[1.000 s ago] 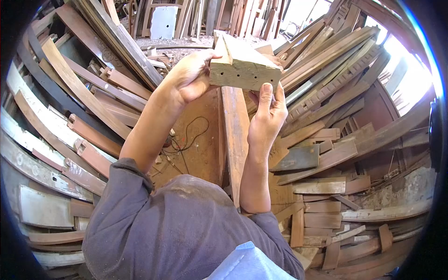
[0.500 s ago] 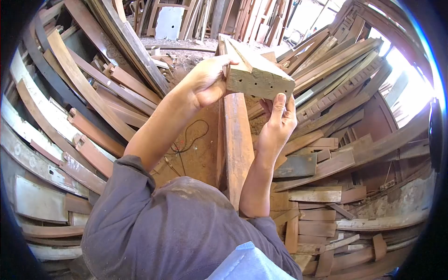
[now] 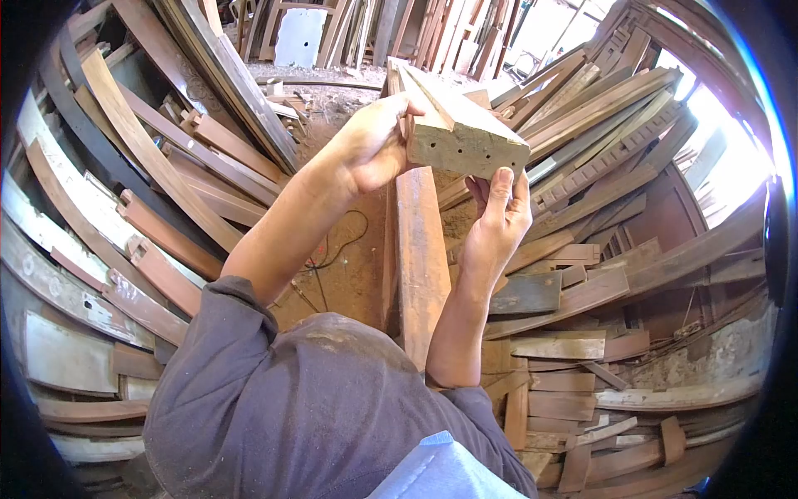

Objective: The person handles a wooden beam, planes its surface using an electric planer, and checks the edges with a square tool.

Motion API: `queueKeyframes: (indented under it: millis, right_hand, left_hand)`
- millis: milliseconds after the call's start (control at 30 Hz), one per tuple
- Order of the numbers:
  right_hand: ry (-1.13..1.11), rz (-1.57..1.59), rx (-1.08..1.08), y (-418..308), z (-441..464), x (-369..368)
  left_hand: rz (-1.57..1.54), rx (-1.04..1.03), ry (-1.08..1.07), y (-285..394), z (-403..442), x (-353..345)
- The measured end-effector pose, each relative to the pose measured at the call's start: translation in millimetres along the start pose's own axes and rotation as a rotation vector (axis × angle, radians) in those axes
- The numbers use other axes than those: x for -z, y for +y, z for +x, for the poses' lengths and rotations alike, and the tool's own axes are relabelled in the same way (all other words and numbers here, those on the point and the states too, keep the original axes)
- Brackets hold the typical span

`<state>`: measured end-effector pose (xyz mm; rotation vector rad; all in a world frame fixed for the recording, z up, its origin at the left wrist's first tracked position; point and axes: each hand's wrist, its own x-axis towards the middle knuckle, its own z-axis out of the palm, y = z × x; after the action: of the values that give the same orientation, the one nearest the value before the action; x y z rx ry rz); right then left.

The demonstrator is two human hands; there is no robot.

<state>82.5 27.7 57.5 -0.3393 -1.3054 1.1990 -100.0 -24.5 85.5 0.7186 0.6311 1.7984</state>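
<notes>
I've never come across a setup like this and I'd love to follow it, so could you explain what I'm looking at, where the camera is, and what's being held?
There's no machine here: these are a person's own bare hands. The single camera is worn on the head, looking forward and down, and the picture bends toward its edges. The left hand grips the left side of a pale wooden block, while the right hand supports its lower right corner. The near end shows a row of four small holes. Below, a long wooden beam runs away from the body; whether the block touches it, I can't tell. Loose wooden pieces lie stacked to the right, with more to the left.
</notes>
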Motion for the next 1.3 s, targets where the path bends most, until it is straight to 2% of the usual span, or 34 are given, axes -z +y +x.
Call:
queueKeyframes:
  millis: [267, 333, 433, 600, 667, 900, 1200, 1267, 1300]
  right_hand:
    - [-0.001, 0.012, 0.015, 5, 0, 7]
    - [-0.001, -0.011, 0.028, 8, 3, 10]
    - [-0.007, -0.035, 0.010, 5, 4, 12]
    - [0.003, -0.025, 0.023, 5, 9, 15]
    - [0.008, -0.030, 0.023, 3, 9, 13]
    - [0.041, -0.017, 0.036, 2, 8, 13]
    - [0.016, 0.002, 0.008, 5, 3, 25]
    - [0.000, 0.014, -0.002, 7, 1, 38]
    - [-0.076, 0.141, -0.122, 8, -1, 55]
  left_hand:
    - [-0.005, -0.001, -0.017, -5, 0, 1]
    - [-0.178, 0.014, -0.098, -2, 0, 1]
    - [-0.184, -0.014, 0.009, -6, -8, -18]
    - [-0.171, -0.069, 0.031, -18, -8, -17]
    - [-0.141, -0.094, -0.062, -22, -5, -10]
    - [-0.231, -0.140, -0.119, -31, -4, -3]
    - [-0.261, -0.097, -0.105, -39, -10, -3]
    - [-0.400, 0.015, -0.214, -41, -12, 7]
    - [-0.397, 0.021, -0.214, -48, -14, 8]
